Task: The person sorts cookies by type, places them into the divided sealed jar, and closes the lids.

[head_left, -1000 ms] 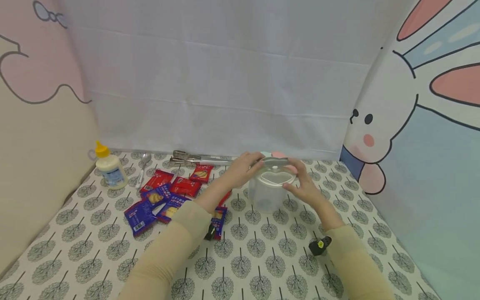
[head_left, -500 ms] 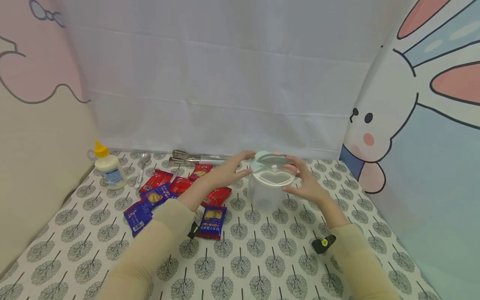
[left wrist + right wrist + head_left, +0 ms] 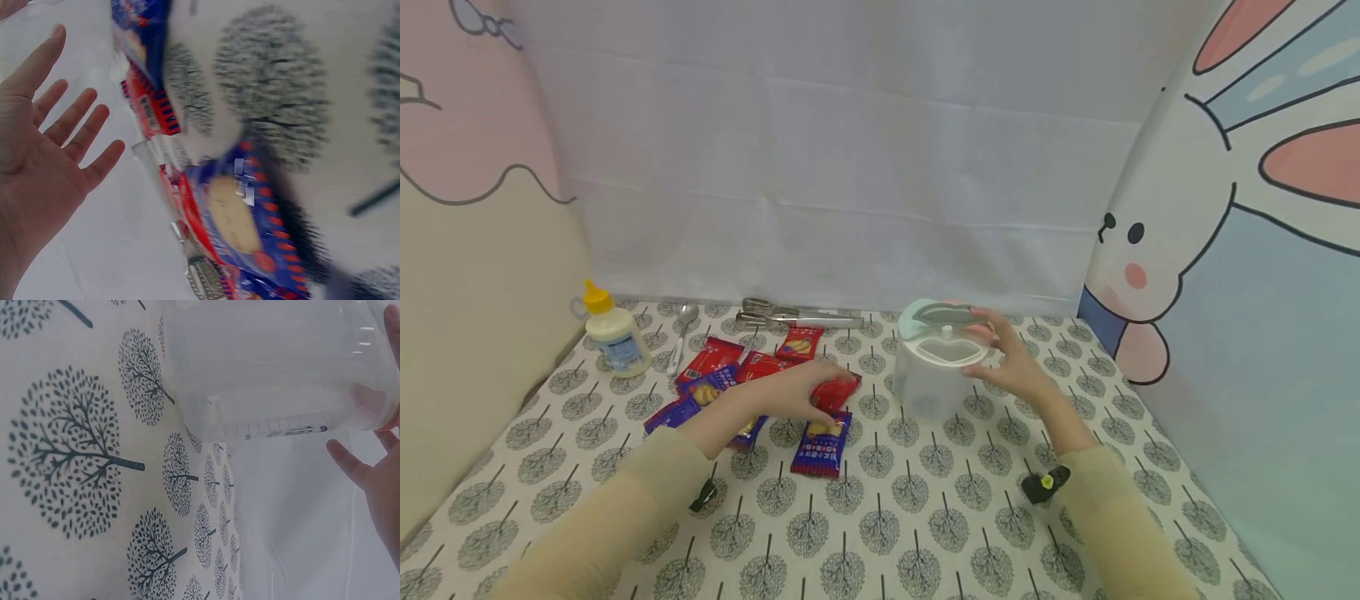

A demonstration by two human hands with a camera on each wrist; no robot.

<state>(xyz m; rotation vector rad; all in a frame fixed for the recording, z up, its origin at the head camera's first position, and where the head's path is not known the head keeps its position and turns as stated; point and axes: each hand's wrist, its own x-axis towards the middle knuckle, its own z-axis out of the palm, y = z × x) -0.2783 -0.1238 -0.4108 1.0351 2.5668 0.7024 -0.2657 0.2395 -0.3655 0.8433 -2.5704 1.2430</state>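
Note:
A clear plastic container stands upright on the table, its pale lid showing a raised grey flap and heart-shaped opening. My right hand grips the lid's right side, with fingers up by the flap and thumb at the rim. The right wrist view has the container's side with printed measuring marks. Over the snack packets hovers my left hand, fingers apart and holding nothing. Just below its fingertips lies a blue snack packet; a red packet is partly hidden behind the hand.
More red packets and blue packets lie to the left. At the back are metal tongs, a spoon and a bottle with a yellow cap. A white cloth wall rises behind the tree-patterned tablecloth.
My left hand has let go of the container's lid and moved left and down, over the packets. My right hand has stayed on the lid, and the container has hardly moved.

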